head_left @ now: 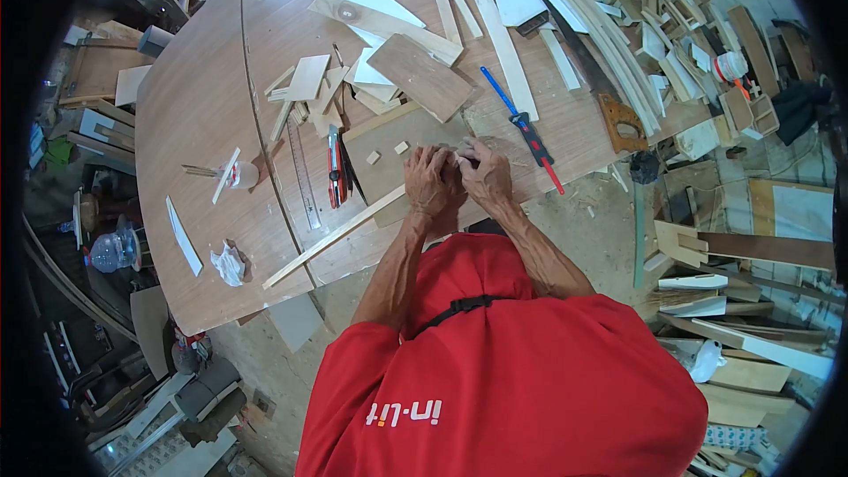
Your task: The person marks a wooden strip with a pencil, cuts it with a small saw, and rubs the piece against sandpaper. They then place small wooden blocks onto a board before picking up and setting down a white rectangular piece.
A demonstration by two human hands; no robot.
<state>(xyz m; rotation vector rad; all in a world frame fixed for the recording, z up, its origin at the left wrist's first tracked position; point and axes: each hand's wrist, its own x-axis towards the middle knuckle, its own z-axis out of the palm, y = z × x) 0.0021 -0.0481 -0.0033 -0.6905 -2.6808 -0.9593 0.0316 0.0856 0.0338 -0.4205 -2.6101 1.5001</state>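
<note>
My left hand point(429, 178) is closed, fingers bent, over the near edge of the wooden table. A long thin wooden strip point(340, 238) runs from the lower left up to this hand and disappears beneath it. My right hand point(487, 175) is closed beside it, fingertips meeting the left fingers; what is pinched between them is hidden. Just beyond my hands, two small wood blocks point(374, 158) lie on a flat board point(375, 178). Left of the board are a red utility knife point(336, 172) and a clear ruler point(303, 172).
Wood offcuts point(309, 79) and planks point(420, 75) are piled farther back. A blue-and-black tool with a red tip point(530, 135) and a handsaw point(623, 124) lie to the right. A jar point(240, 176) and crumpled plastic point(228, 263) sit left. Wood scraps point(680, 35) crowd the right side.
</note>
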